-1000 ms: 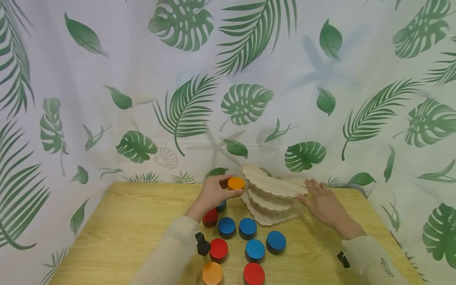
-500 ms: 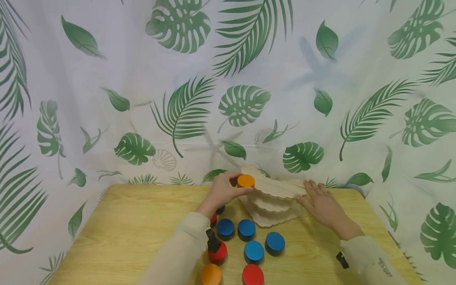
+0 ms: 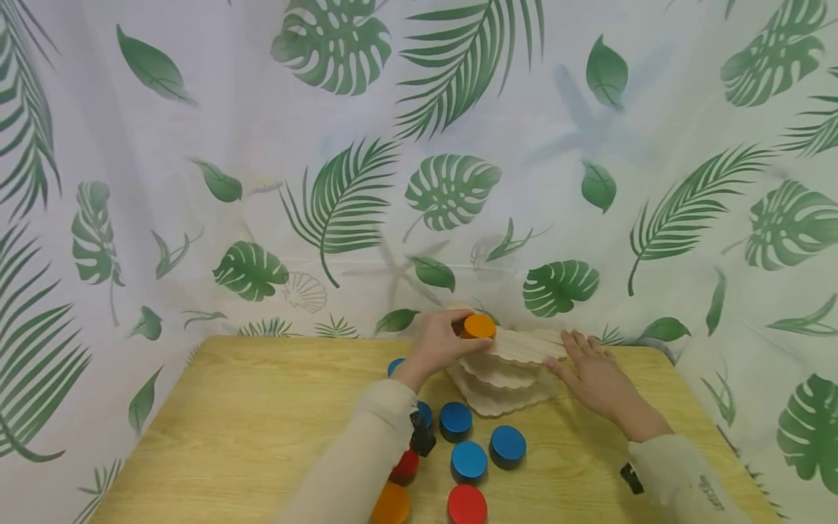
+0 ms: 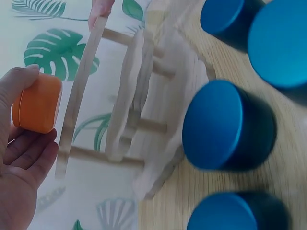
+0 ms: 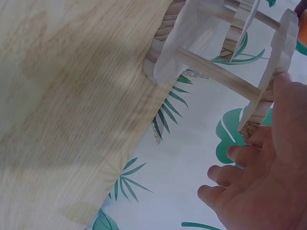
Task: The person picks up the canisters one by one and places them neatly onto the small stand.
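Note:
My left hand [image 3: 440, 342] pinches a round orange tin [image 3: 480, 327] between thumb and fingers. In the head view it overlaps the top tier of a pale wooden stand [image 3: 507, 375]; the left wrist view shows the orange tin [image 4: 41, 103] beside the outer face of that tier. The stand has three scalloped tiers joined by round dowels. My right hand [image 3: 597, 378] holds the right end of the top tier. In the right wrist view its thumb lies against the tier's face, with the fingers [image 5: 259, 136] around the end.
Several blue tins [image 3: 468, 460] stand in front of the wooden stand. A red tin [image 3: 468, 503] is at the near edge of view. Another orange tin [image 3: 391, 503] and a red tin [image 3: 406, 466] are partly covered by my left sleeve. A leaf-patterned cloth [image 3: 366, 218] hangs behind the table.
My left hand has carried the orange tin rightward from the stand's left side to over its top tier. My right hand has stayed at the tier's right end.

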Motion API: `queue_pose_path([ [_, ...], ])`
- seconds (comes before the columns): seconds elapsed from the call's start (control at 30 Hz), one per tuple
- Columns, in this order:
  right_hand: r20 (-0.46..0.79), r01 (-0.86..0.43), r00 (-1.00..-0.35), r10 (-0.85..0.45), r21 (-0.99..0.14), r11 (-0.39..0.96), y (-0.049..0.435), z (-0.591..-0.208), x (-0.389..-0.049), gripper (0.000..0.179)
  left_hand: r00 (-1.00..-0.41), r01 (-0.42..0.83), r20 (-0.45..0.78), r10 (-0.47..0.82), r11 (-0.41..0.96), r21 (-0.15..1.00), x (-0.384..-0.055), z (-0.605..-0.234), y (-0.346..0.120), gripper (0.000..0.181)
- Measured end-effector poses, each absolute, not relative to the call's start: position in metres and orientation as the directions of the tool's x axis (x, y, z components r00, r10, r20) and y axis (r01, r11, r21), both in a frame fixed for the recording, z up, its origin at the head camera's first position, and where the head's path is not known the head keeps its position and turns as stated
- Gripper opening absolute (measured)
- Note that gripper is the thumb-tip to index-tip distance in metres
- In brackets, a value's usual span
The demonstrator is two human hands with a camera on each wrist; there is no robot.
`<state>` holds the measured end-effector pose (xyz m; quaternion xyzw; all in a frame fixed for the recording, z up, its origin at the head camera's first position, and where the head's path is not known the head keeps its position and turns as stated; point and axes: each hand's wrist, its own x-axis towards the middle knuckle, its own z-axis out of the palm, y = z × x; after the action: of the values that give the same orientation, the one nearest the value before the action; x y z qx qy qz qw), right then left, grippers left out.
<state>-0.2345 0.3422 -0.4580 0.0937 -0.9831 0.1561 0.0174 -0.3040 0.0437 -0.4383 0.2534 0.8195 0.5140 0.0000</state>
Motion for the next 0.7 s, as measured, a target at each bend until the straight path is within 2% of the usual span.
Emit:
queue_pose_path([
  [0.33, 0.064, -0.185, -0.983, -0.173, -0.318, 0.930, 0.343, -0.458, -0.235, 0.087, -0.861, 0.451, 0.270, 0.432, 0.400, 0.798, -0.305, -0.433, 0.073, 0.036],
  [0.43, 0.068, -0.184, -0.983, -0.172, -0.312, 0.932, 0.344, -0.458, -0.236, 0.087, -0.860, 0.445, 0.268, 0.434, 0.382, 0.810, -0.307, -0.433, 0.080, 0.034],
  [0.7, 0.064, -0.176, -0.984, -0.164, -0.311, 0.934, 0.344, -0.460, -0.235, 0.087, -0.867, 0.441, 0.266, 0.422, 0.399, 0.804, -0.306, -0.435, 0.102, 0.040],
])
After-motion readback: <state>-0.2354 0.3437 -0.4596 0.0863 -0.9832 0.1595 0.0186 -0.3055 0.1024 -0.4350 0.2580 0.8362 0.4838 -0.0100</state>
